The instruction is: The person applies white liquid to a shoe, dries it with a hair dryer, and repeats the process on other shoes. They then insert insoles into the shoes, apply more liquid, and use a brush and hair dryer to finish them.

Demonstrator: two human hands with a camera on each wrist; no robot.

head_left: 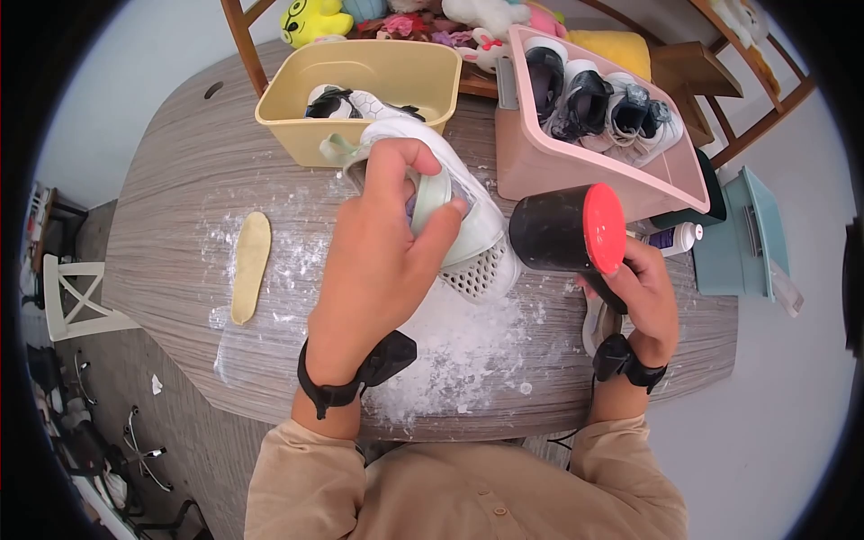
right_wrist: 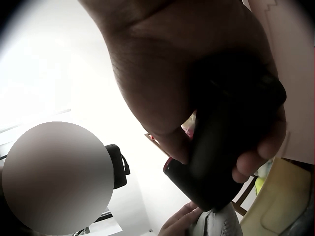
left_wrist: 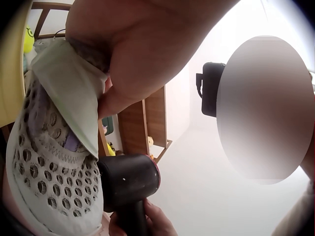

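White shoe (head_left: 483, 232) gripped by left hand (head_left: 373, 247) — right of it, hair dryer (head_left: 551, 230) (red-backed) gripped by right hand (head_left: 650, 295); lingering heat might warp shoe.

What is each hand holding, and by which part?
The left hand grips a white shoe by its pale green tongue, at the opening; the right hand holds a black hair dryer by its handle.
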